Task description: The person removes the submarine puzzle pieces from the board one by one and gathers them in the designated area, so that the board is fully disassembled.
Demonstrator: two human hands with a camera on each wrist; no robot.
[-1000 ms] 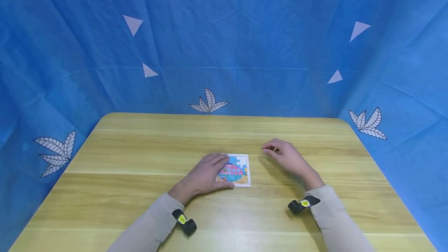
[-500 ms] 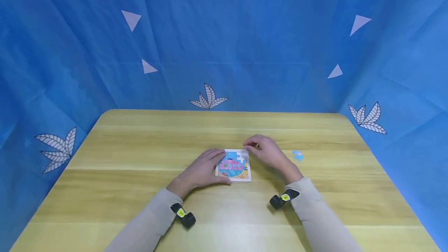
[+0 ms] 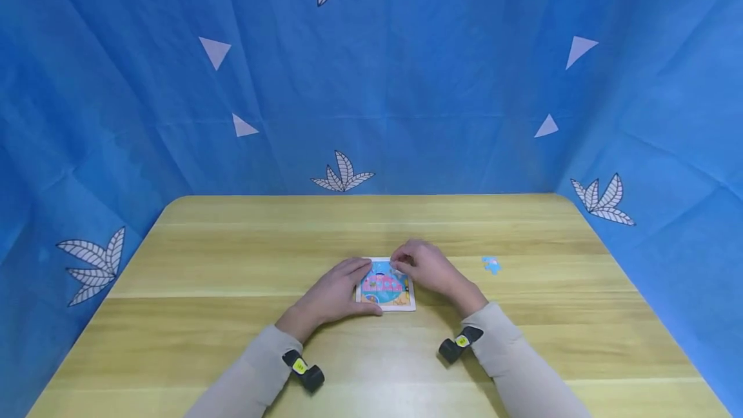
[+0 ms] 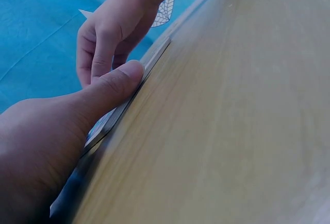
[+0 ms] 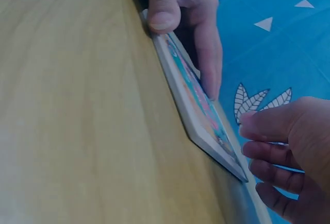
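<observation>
Holding the left side of the jigsaw puzzle (image 3: 383, 286) with the left hand (image 3: 331, 290), between thumb on the near edge and fingers on the far. Bending the right hand (image 3: 426, 266) over the far right corner, drawn narrow at thumb and fingertips (cannot tell about any piece between them). Lying flat mid-bench (image 3: 371, 360), with a pink-and-blue picture inside a white border. Well apart, to the right, one loose blue piece (image 3: 491, 265). Beyond, patterned blue cloth (image 3: 406, 89).
</observation>
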